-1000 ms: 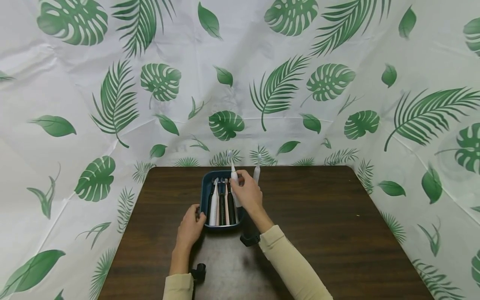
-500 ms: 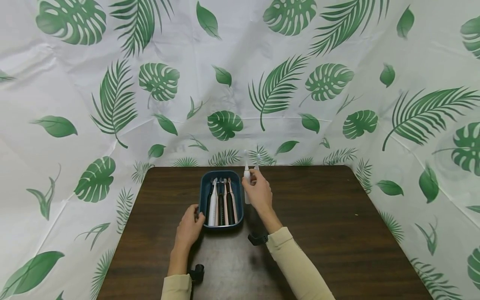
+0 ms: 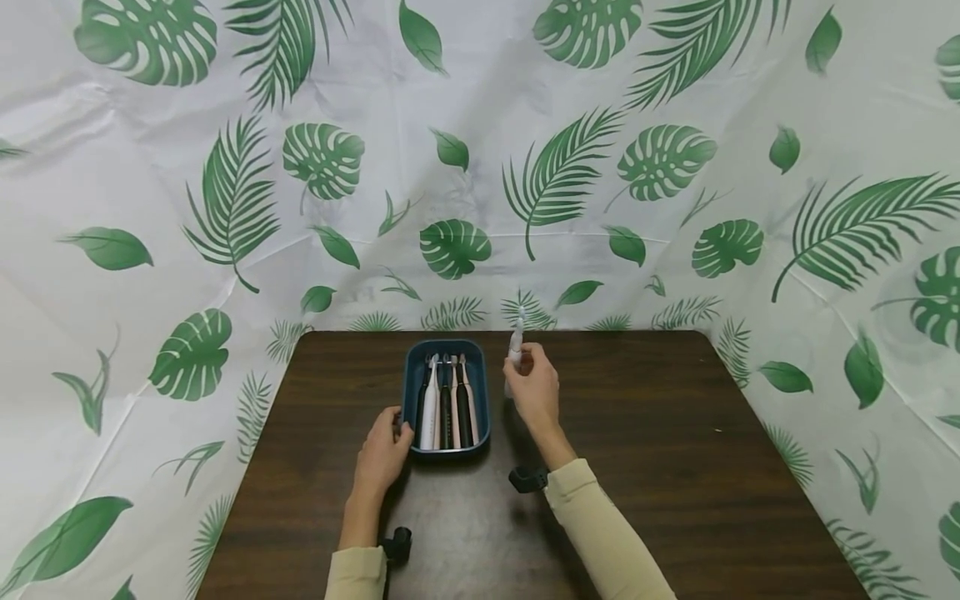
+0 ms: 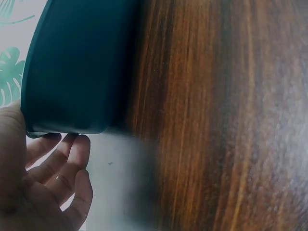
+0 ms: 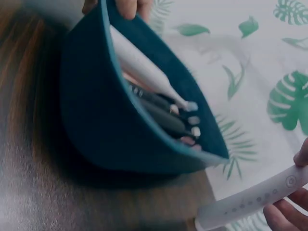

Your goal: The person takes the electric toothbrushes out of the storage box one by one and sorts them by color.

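Right hand [image 3: 537, 385]: pinching brush [image 3: 515, 347]
Left hand [image 3: 384, 448]: gripping bin [image 5: 91, 110]
Brush: likely set-down step
Desk [image 3: 622, 408]: likely needs upright release

A dark brown worktop [image 3: 637, 400] shows wood grain, with a greyish sheen towards its near middle and a small pale speck [image 3: 717, 430] on its right. Behind it and along both sides hangs a creased white sheet [image 3: 390, 100], printed with green fronds [image 3: 237, 200], split leaves [image 3: 455, 248] and plain oval leaves [image 3: 112, 249].
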{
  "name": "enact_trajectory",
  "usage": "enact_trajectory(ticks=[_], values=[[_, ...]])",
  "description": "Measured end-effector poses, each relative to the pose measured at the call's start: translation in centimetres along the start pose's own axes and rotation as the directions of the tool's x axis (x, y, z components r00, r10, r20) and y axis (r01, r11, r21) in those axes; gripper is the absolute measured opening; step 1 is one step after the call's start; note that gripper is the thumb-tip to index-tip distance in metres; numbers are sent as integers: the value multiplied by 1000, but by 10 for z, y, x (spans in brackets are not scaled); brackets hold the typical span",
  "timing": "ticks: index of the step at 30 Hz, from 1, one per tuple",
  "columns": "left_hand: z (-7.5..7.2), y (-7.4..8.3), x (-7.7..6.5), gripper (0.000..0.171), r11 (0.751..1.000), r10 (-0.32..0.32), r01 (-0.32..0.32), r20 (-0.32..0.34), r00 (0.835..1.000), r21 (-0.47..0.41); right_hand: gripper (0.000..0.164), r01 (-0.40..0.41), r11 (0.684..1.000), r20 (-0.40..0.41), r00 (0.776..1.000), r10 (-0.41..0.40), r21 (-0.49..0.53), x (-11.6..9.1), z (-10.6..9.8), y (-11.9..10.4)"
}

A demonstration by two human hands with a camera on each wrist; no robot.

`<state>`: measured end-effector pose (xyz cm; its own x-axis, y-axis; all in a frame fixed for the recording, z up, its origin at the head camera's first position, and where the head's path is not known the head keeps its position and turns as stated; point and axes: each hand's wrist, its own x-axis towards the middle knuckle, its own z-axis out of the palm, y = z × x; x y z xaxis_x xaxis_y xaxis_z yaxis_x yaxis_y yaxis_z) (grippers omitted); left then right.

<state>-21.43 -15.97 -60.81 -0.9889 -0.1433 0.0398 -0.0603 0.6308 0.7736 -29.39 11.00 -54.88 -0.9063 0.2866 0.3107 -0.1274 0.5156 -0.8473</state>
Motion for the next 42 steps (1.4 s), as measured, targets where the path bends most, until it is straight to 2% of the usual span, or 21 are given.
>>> enact_trajectory(ticks=[7, 20, 42], values=[[1, 0, -1, 39, 1000, -18, 18, 7, 1000, 4, 27, -29, 1000, -7, 1000, 28, -4, 4, 3, 18], [0, 3, 2, 40, 1000, -28, 28, 20, 999, -8, 27, -46, 999, 0, 999, 46, 18, 4, 9, 31], [2, 0, 3, 40, 1000, -28, 29, 19, 999, -4, 29, 21, 998, 28, 999, -19, -51, 1, 13, 43]])
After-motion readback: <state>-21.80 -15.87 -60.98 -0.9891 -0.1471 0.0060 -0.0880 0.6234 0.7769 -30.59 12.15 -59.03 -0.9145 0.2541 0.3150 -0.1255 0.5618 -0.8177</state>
